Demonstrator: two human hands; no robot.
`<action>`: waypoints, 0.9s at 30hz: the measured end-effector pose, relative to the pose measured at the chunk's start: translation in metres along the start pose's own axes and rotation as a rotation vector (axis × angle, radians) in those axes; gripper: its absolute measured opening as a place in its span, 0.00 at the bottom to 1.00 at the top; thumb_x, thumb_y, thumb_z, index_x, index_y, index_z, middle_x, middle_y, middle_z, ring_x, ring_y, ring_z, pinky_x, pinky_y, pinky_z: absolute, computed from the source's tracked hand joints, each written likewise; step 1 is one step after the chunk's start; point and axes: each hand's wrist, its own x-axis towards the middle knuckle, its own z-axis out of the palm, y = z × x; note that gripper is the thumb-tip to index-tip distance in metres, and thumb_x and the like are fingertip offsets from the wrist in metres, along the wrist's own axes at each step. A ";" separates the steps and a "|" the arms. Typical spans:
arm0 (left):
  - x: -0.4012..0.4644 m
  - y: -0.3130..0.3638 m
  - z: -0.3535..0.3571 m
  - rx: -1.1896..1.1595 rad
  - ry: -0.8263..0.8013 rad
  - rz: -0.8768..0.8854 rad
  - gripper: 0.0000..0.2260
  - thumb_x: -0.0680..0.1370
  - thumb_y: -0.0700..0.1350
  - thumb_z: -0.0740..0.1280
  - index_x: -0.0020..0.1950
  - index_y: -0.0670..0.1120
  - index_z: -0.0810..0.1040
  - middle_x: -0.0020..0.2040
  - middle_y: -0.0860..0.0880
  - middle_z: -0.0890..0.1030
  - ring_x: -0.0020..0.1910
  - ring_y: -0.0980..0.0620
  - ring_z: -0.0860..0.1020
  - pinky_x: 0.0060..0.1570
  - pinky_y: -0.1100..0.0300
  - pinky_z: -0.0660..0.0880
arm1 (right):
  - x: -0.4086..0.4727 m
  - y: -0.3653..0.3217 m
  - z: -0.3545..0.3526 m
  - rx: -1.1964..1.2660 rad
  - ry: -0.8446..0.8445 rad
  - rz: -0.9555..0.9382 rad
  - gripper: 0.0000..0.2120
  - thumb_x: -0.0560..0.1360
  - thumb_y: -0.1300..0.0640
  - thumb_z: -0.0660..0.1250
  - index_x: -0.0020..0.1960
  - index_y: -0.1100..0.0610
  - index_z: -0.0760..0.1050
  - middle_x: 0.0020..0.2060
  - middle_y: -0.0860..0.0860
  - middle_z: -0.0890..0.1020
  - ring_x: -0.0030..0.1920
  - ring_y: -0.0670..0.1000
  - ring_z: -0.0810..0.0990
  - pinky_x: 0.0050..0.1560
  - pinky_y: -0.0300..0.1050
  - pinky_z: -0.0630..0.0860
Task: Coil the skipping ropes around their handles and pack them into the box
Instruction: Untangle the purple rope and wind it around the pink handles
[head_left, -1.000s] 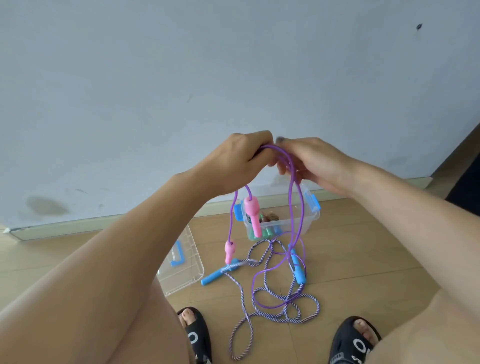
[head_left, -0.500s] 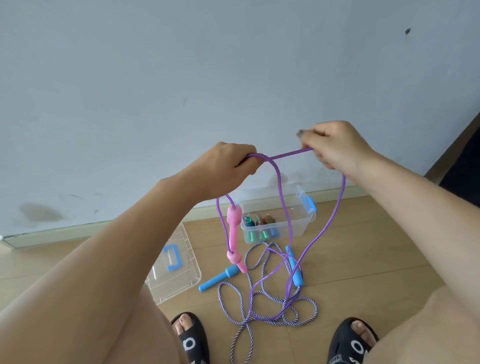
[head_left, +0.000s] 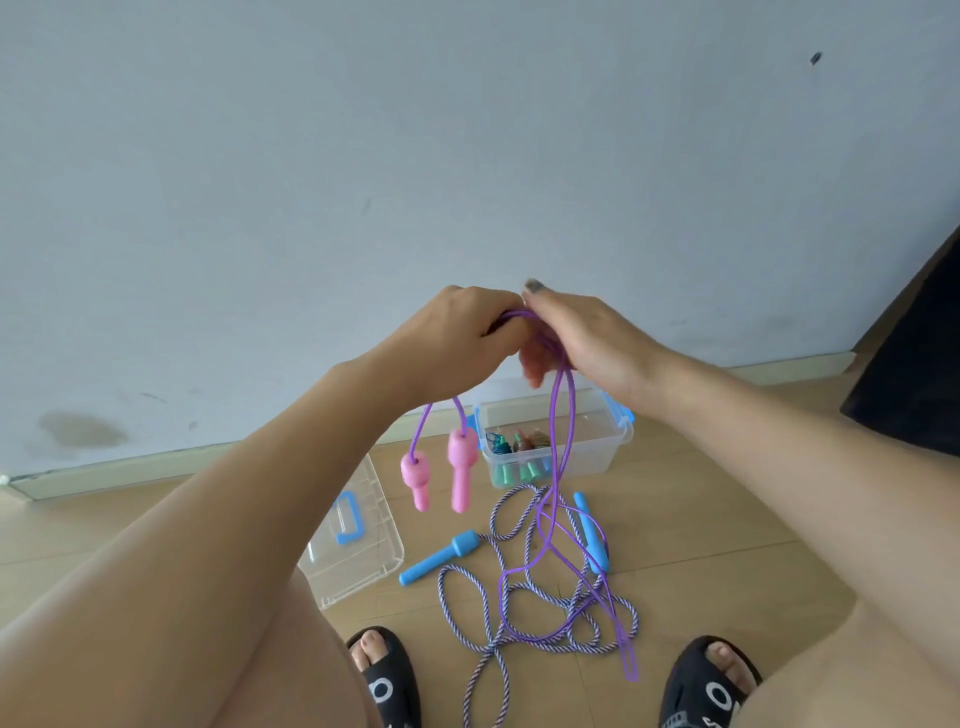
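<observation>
Wooden floor (head_left: 727, 519) meets a pale wall. At left lies a clear lid (head_left: 358, 545); the left hand (head_left: 457, 343) grips the purple rope (head_left: 558, 441), pink handles (head_left: 439, 475) dangling, loops hanging down. A striped rope (head_left: 519, 603) with blue handles sprawls before the box (head_left: 558, 444). The right hand (head_left: 576, 332) pinches the purple rope beside the left.

Both hands, left hand (head_left: 457, 343) and right hand (head_left: 582, 338), grip the purple rope (head_left: 558, 415) together; its pink handles (head_left: 462, 470) dangle above the floor (head_left: 701, 519).
</observation>
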 end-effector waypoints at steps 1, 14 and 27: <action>0.000 -0.001 -0.001 -0.012 0.002 -0.008 0.12 0.79 0.44 0.60 0.37 0.50 0.77 0.29 0.53 0.74 0.28 0.57 0.69 0.29 0.66 0.64 | 0.000 0.001 0.003 -0.039 0.038 -0.028 0.25 0.85 0.46 0.51 0.41 0.56 0.79 0.31 0.52 0.77 0.33 0.49 0.75 0.43 0.47 0.75; -0.003 -0.026 -0.010 -0.126 -0.056 -0.145 0.21 0.81 0.58 0.60 0.35 0.45 0.74 0.29 0.50 0.71 0.27 0.54 0.70 0.32 0.61 0.72 | 0.005 0.001 -0.046 -0.204 0.384 -0.069 0.22 0.78 0.45 0.67 0.30 0.57 0.76 0.25 0.52 0.67 0.25 0.47 0.63 0.32 0.44 0.61; -0.006 -0.044 -0.001 0.045 -0.246 -0.154 0.15 0.82 0.52 0.61 0.39 0.45 0.70 0.32 0.49 0.71 0.32 0.51 0.69 0.36 0.52 0.69 | 0.001 0.051 -0.059 -0.333 0.041 0.357 0.18 0.82 0.44 0.54 0.57 0.53 0.78 0.49 0.51 0.82 0.52 0.51 0.79 0.58 0.49 0.70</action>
